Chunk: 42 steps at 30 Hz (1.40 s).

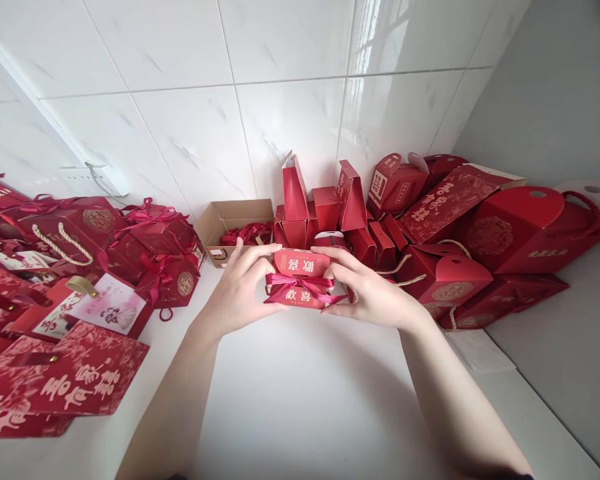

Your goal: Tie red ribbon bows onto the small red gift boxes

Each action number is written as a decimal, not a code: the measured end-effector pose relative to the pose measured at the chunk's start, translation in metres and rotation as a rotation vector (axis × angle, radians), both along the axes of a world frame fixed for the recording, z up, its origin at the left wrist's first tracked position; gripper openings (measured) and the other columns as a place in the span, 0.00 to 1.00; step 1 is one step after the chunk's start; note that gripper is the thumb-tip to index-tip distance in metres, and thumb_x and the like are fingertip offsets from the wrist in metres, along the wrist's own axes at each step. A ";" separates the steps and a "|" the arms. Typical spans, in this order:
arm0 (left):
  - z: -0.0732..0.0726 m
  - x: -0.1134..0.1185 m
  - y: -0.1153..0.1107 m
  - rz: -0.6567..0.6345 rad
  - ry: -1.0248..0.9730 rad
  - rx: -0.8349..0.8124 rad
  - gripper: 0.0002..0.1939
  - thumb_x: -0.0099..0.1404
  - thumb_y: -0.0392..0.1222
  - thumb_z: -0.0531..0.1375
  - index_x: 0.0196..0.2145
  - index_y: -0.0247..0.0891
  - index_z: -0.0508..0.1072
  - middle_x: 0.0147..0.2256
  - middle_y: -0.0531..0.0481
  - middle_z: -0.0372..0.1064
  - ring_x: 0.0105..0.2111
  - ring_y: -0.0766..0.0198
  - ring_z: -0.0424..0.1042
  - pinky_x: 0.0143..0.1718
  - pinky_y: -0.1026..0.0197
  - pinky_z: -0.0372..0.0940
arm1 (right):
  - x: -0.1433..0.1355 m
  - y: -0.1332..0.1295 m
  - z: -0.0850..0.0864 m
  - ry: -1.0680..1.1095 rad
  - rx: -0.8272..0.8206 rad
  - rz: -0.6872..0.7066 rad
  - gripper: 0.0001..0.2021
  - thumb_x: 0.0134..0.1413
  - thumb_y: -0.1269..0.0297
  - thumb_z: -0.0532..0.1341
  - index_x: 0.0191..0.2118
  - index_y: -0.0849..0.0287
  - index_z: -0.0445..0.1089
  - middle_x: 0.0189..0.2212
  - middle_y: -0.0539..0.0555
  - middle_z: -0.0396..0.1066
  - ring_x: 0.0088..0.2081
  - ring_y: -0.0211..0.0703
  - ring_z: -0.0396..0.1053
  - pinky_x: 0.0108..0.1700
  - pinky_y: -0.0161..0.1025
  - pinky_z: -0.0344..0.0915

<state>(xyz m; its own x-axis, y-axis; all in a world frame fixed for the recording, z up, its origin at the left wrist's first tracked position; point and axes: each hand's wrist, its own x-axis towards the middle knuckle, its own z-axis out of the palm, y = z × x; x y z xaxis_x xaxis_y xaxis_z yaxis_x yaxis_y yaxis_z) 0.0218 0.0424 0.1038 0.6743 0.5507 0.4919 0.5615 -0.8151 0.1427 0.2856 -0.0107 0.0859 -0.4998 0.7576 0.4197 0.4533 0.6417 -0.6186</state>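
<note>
1. The left hand (240, 290) and right hand (367, 293) each pinch one end of a small red gift box (300, 283), held just above the white tabletop (300, 400), mid-scene.
2. A pink ribbon bow (300, 288) crosses its front; the step looks like finishing the tie.
3. Next, snugging the bow calls for even pulls.
4. A cardboard box (230, 223) holding ribbons sits far left.

Small box (301, 280): red, white characters, magenta ribbon bow (300, 288); flat bag (75, 380) red with pale floral-and-character print; cardboard tray (230, 217) plain brown; wall tiles (260, 113) white, faint grey veining; countertop (300, 393) white.
</note>
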 end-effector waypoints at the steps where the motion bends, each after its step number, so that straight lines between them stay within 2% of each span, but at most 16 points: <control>1: 0.000 0.000 0.000 -0.003 -0.005 -0.007 0.20 0.56 0.49 0.68 0.34 0.41 0.61 0.58 0.44 0.62 0.58 0.51 0.64 0.69 0.35 0.38 | 0.000 0.000 0.000 0.002 0.003 0.001 0.27 0.54 0.69 0.66 0.58 0.45 0.63 0.68 0.53 0.47 0.62 0.56 0.59 0.47 0.44 0.78; 5: -0.001 -0.001 0.003 -0.005 -0.016 -0.047 0.20 0.54 0.50 0.69 0.35 0.41 0.63 0.59 0.44 0.62 0.58 0.50 0.64 0.68 0.35 0.40 | 0.000 0.003 -0.003 0.016 -0.031 0.008 0.26 0.55 0.67 0.65 0.59 0.45 0.62 0.68 0.54 0.46 0.63 0.55 0.58 0.47 0.44 0.77; 7: -0.003 -0.002 0.006 -0.001 -0.001 -0.132 0.21 0.53 0.51 0.69 0.39 0.42 0.66 0.59 0.44 0.61 0.59 0.49 0.62 0.66 0.37 0.46 | 0.002 0.007 -0.008 0.020 -0.058 0.017 0.27 0.54 0.64 0.67 0.59 0.47 0.63 0.67 0.55 0.47 0.64 0.54 0.56 0.51 0.45 0.74; 9: -0.007 -0.003 0.012 -0.025 0.050 -0.287 0.26 0.51 0.55 0.70 0.43 0.44 0.69 0.59 0.45 0.62 0.60 0.47 0.60 0.64 0.39 0.51 | 0.003 0.014 -0.015 -0.018 -0.107 0.047 0.27 0.51 0.58 0.69 0.57 0.50 0.66 0.66 0.56 0.52 0.65 0.56 0.55 0.58 0.49 0.67; 11: -0.012 -0.005 0.018 -0.068 0.132 -0.492 0.26 0.49 0.59 0.69 0.41 0.44 0.73 0.59 0.46 0.63 0.60 0.47 0.61 0.62 0.44 0.56 | 0.002 0.022 -0.024 -0.083 -0.205 0.077 0.22 0.52 0.51 0.68 0.50 0.53 0.71 0.63 0.57 0.59 0.63 0.56 0.58 0.62 0.51 0.60; 13: -0.018 -0.007 0.025 -0.100 0.205 -0.696 0.21 0.53 0.62 0.66 0.35 0.43 0.75 0.59 0.47 0.64 0.58 0.49 0.65 0.58 0.50 0.61 | -0.001 0.029 -0.033 -0.114 -0.299 0.073 0.16 0.58 0.47 0.62 0.39 0.56 0.74 0.59 0.57 0.64 0.59 0.54 0.64 0.60 0.50 0.60; 14: -0.021 -0.008 0.027 -0.116 0.221 -0.779 0.20 0.57 0.62 0.63 0.33 0.42 0.75 0.59 0.48 0.65 0.56 0.51 0.68 0.56 0.52 0.63 | -0.003 0.031 -0.037 -0.108 -0.318 0.062 0.17 0.61 0.47 0.58 0.34 0.57 0.73 0.58 0.57 0.65 0.58 0.53 0.66 0.59 0.48 0.61; 16: -0.026 -0.008 0.031 -0.160 0.214 -0.882 0.20 0.63 0.60 0.57 0.31 0.41 0.76 0.57 0.48 0.67 0.52 0.54 0.71 0.55 0.55 0.64 | -0.008 0.035 -0.043 -0.069 -0.294 0.045 0.19 0.65 0.50 0.54 0.32 0.57 0.72 0.55 0.58 0.68 0.55 0.50 0.67 0.57 0.47 0.61; 18: -0.029 -0.007 0.033 -0.179 0.182 -0.902 0.19 0.66 0.58 0.55 0.31 0.41 0.77 0.55 0.48 0.69 0.51 0.55 0.72 0.55 0.55 0.64 | -0.013 0.035 -0.044 -0.007 -0.209 0.009 0.14 0.67 0.54 0.54 0.37 0.56 0.71 0.51 0.57 0.69 0.54 0.48 0.67 0.57 0.46 0.61; 21: -0.031 -0.006 0.034 -0.141 0.157 -0.876 0.18 0.65 0.56 0.57 0.32 0.41 0.78 0.52 0.48 0.70 0.51 0.55 0.71 0.55 0.54 0.65 | -0.018 0.032 -0.043 0.048 -0.070 -0.082 0.08 0.66 0.59 0.55 0.43 0.55 0.68 0.46 0.56 0.68 0.50 0.46 0.67 0.55 0.45 0.62; 27: -0.039 -0.003 0.036 -0.125 0.165 -0.837 0.17 0.64 0.53 0.57 0.26 0.39 0.74 0.50 0.49 0.71 0.45 0.56 0.73 0.50 0.54 0.67 | -0.030 0.029 -0.050 -0.159 -0.019 -0.078 0.05 0.61 0.64 0.60 0.41 0.56 0.70 0.40 0.55 0.69 0.45 0.48 0.67 0.49 0.45 0.64; 32: -0.046 0.003 0.037 -0.111 0.139 -0.830 0.18 0.65 0.50 0.55 0.21 0.39 0.71 0.48 0.51 0.72 0.43 0.58 0.74 0.47 0.57 0.67 | -0.043 0.031 -0.056 -0.213 0.025 -0.118 0.04 0.63 0.68 0.57 0.37 0.58 0.69 0.36 0.55 0.71 0.41 0.46 0.67 0.45 0.42 0.61; 36: -0.046 0.005 0.037 -0.123 0.119 -0.810 0.20 0.66 0.50 0.54 0.20 0.39 0.70 0.49 0.50 0.71 0.42 0.58 0.74 0.45 0.57 0.67 | -0.044 0.029 -0.054 -0.168 -0.003 -0.155 0.05 0.63 0.67 0.56 0.35 0.56 0.67 0.32 0.51 0.73 0.34 0.41 0.68 0.43 0.40 0.60; 38: -0.044 0.005 0.037 -0.116 0.091 -0.810 0.20 0.66 0.50 0.54 0.20 0.39 0.71 0.50 0.50 0.70 0.44 0.57 0.73 0.47 0.56 0.67 | -0.043 0.029 -0.054 -0.134 -0.057 -0.217 0.05 0.63 0.65 0.57 0.34 0.56 0.66 0.29 0.50 0.72 0.30 0.40 0.67 0.38 0.38 0.59; 42: -0.044 0.000 0.038 -0.091 0.051 -0.901 0.19 0.66 0.52 0.55 0.23 0.39 0.73 0.52 0.51 0.69 0.43 0.59 0.74 0.43 0.57 0.69 | -0.041 0.030 -0.058 -0.082 -0.198 -0.335 0.10 0.62 0.58 0.56 0.31 0.55 0.62 0.23 0.47 0.68 0.24 0.39 0.63 0.30 0.35 0.56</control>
